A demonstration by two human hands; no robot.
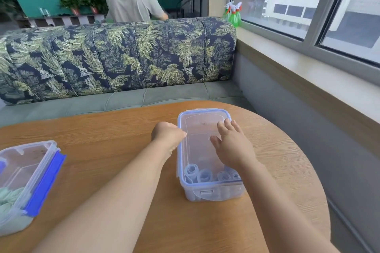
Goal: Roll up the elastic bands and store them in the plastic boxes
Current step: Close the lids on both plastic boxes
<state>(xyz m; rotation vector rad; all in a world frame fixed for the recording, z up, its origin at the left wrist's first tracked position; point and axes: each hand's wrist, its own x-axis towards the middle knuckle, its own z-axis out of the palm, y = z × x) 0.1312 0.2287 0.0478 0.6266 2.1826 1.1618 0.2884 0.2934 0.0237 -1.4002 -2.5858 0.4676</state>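
Observation:
A clear plastic box [213, 192] with a blue-rimmed lid [202, 121] stands on the wooden table [115, 129], right of centre. Several rolled pale blue elastic bands [205, 175] show through the lid at its near end. My right hand [231, 144] lies flat on the lid, fingers spread. My left hand [167, 134] is curled against the lid's left edge, fingers hidden, so I cannot tell whether they grip a clip. A second box [24, 172] at the left edge holds pale green bands [10, 197]; its lid has blue clips.
The table's rounded edge curves off to the right, near a grey wall under a window sill. A leaf-patterned sofa back [123, 57] stands behind the table. A person in a grey shirt [131, 2] stands beyond it. Green spray bottles [233, 14] rest on the sill.

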